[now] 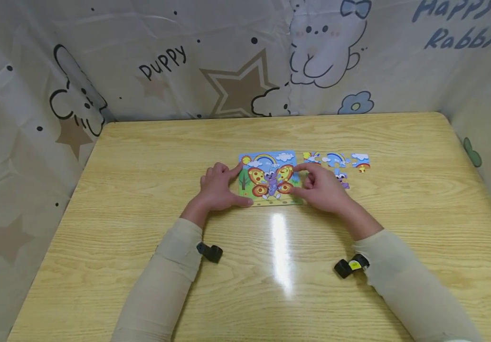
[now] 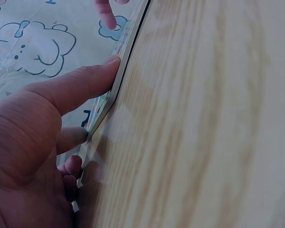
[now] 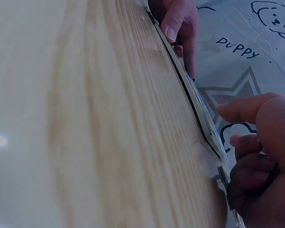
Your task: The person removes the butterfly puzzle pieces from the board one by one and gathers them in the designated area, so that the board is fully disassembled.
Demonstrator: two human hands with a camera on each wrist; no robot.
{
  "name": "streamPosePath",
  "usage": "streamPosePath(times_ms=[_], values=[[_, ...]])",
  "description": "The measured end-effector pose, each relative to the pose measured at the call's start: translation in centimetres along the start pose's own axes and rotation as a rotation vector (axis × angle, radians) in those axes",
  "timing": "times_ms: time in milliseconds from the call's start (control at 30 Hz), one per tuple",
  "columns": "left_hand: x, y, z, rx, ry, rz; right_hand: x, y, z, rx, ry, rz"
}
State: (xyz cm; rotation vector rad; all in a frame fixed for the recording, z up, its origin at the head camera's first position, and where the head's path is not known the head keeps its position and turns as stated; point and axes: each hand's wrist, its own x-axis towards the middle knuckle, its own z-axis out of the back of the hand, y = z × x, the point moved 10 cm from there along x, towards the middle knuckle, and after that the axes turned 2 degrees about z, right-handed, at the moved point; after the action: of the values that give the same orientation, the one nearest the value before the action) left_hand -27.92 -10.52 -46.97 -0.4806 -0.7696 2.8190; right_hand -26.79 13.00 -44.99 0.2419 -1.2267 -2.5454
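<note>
Left hand [image 1: 220, 189] touching butterfly board [image 1: 273, 183], right hand [image 1: 324, 189] alongside, puzzle pieces [image 1: 336, 159] outside

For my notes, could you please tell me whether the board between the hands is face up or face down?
Face up: the board shows its printed butterfly in the head view.

head: high behind left grip [image 1: 218, 187], right grip [image 1: 323, 187], facing forward-down | wrists: low, close behind each, facing forward | shared: board [image 1: 271, 179]
</note>
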Motion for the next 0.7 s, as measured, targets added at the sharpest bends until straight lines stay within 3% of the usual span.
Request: streamPosePath(times_ms=[700], values=[[-0.05,-0.15,0.09,0.004,-0.003,-0.005,0.64,0.05,-1.08,-0.123,0.031,-0.041]])
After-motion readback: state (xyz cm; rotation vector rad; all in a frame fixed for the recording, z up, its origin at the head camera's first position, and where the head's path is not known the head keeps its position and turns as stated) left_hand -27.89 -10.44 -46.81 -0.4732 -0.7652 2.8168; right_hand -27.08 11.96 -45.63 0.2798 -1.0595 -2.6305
